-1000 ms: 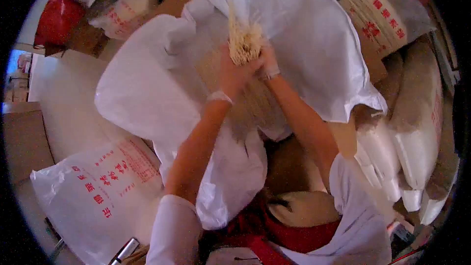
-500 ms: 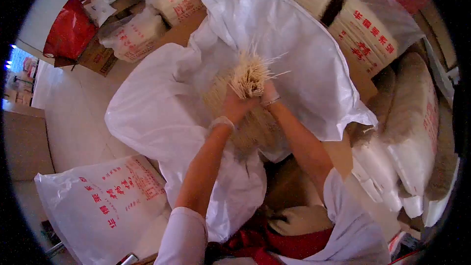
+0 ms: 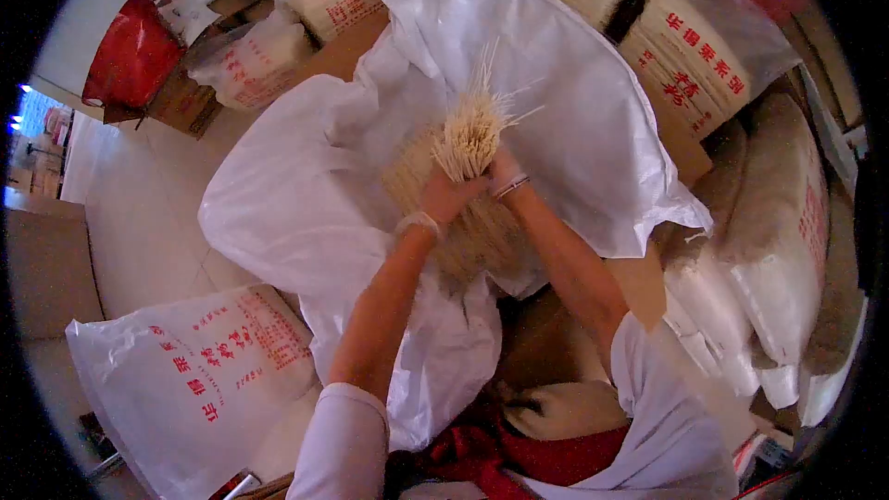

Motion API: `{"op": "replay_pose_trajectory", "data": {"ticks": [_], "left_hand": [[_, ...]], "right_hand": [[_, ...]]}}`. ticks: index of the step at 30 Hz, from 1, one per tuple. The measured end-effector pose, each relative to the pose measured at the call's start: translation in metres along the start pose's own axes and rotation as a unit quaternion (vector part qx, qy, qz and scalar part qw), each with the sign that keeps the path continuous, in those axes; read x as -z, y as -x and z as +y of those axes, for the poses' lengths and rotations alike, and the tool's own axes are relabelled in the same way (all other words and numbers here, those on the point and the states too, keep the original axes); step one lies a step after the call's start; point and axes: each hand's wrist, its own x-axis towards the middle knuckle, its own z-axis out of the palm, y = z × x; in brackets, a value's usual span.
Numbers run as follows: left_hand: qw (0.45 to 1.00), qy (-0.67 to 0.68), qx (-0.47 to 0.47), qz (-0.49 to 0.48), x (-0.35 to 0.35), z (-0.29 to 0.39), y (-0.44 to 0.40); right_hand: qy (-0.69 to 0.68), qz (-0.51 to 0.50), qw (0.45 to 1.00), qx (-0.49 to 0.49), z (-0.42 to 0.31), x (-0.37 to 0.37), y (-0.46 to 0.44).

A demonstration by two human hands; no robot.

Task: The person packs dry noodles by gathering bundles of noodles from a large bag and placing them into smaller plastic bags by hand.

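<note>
1. noodles point(image 3: 470, 137), a dry-looking bunch, stick up at 12 o'clock from the middle; left hand point(image 3: 446, 200) and right hand point(image 3: 503, 172) have their grip wrapped round the low end.
2. loose ends poke out toward 1 o'clock, so a weak grip could let some slip.
3. a hard squeeze might snap them.
4. white sack point(image 3: 287, 176) has floppy folds at 9 o'clock that could catch strands.
5. wrists pressing down could crush the pile point(image 3: 470, 245) toward 6 o'clock.

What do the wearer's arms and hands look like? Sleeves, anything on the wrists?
White short sleeves, ending near the elbows; forearms bare. Left hand and right hand each have a pale band at the wrist, material unclear. No cables visible.
</note>
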Motion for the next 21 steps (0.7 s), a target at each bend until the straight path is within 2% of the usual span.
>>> {"op": "replay_pose_trajectory", "data": {"ticks": [1,2,3,4,6,8,12,13,15,18,19,20,21], "left_hand": [[0.999,0.021,-0.032,-0.017,-0.001,0.002,0.0],[0.996,0.042,-0.063,-0.036,-0.002,0.005,-0.001],[0.996,0.043,-0.062,-0.04,-0.002,0.009,-0.002],[0.997,0.022,-0.046,-0.061,-0.001,0.016,-0.002],[0.996,-0.002,-0.025,-0.085,0.0,0.029,-0.001],[0.997,0.022,0.07,-0.027,0.002,0.04,-0.001],[0.997,0.035,0.075,0.01,0.012,0.042,-0.011],[0.998,-0.05,0.042,-0.013,0.021,0.043,-0.011],[0.99,-0.133,0.014,-0.032,0.026,0.045,-0.007],[0.989,-0.108,-0.091,0.05,0.023,0.048,-0.008],[0.993,0.083,0.008,0.084,0.022,0.048,-0.011],[0.95,0.27,0.106,0.114,0.021,0.048,-0.013],[0.95,0.271,0.107,0.114,0.023,0.045,-0.015]], "right_hand": [[-0.016,-0.011,1.0,-0.002,-0.012,-0.002,0.002],[-0.157,-0.062,0.979,-0.118,-0.041,-0.005,0.006],[-0.28,-0.081,0.925,-0.243,-0.07,-0.008,0.009],[-0.311,-0.089,0.902,-0.285,-0.082,-0.01,0.012],[-0.283,-0.101,0.913,-0.275,-0.087,-0.011,0.009],[-0.229,-0.112,0.934,-0.25,-0.087,-0.011,0.003],[-0.03,-0.134,0.975,-0.177,-0.097,-0.019,-0.016],[0.033,-0.141,0.977,-0.157,-0.099,-0.024,-0.02],[0.151,-0.152,0.969,-0.122,-0.106,-0.035,-0.03],[0.275,-0.164,0.944,-0.084,-0.116,-0.05,-0.037],[0.301,-0.166,0.936,-0.077,-0.118,-0.054,-0.037],[0.318,-0.169,0.93,-0.071,-0.121,-0.056,-0.036],[0.327,-0.172,0.927,-0.067,-0.122,-0.057,-0.035]]}}
